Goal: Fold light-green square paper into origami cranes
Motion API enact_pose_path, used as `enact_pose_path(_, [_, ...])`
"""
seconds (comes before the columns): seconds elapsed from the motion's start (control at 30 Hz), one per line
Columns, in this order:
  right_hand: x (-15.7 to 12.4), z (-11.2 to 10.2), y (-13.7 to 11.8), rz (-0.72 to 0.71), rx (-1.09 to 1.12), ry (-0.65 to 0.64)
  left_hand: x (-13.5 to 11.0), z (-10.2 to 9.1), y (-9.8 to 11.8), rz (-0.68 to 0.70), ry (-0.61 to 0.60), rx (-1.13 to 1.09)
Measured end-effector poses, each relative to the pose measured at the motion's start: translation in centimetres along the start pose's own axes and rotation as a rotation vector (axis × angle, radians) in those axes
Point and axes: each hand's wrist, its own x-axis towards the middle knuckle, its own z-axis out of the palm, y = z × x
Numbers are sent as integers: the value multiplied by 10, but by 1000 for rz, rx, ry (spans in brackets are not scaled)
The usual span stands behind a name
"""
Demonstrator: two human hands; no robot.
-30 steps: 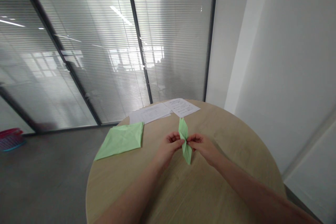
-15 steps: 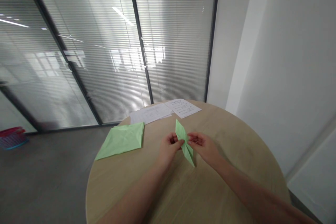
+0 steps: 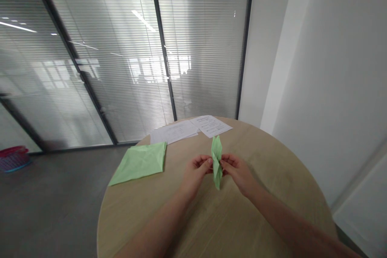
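Note:
Between my two hands is a folded piece of green paper (image 3: 217, 161), long and narrow, pointing away from me above the round table. My left hand (image 3: 198, 169) pinches its left side near the middle, thumb on top. On the opposite side, the fingers of my right hand (image 3: 236, 169) pinch it at about the same height. The fingertips under the folds are partly hidden. To the left, larger green sheets (image 3: 140, 160) lie on the table, their corner reaching the edge.
The round wooden table (image 3: 272, 193) fills the lower middle. Printed white sheets (image 3: 210, 125) lie at its far edge. Beyond stands a glass partition with blinds (image 3: 130, 68), with a white wall (image 3: 338, 68) on the right. A red and blue basket (image 3: 14, 159) sits on the floor at left.
The folded green paper has turned from slanting to nearly straight away from me, and its far end has swung right. Both hands keep their pinch on it.

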Motion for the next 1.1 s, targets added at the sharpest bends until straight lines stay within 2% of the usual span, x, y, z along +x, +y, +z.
enact_pose_path(0.27, [-4,5,-4,76,156,-13,1,-1,-6,-2,-8,87])
enact_pose_path(0.47, [-3,3,-2,73,138,-42,0,-2,-11,19,-16,109])
enact_pose_path(0.67, [-3,2,1,62,138,-20,3,-4,-13,107,27,142])
enact_pose_path(0.87, [-4,2,2,52,89,-60,-2,1,-11,-61,-76,-1])
enact_pose_path(1.1, [-4,1,1,49,-14,-82,-1,-1,-9,-37,-76,-6])
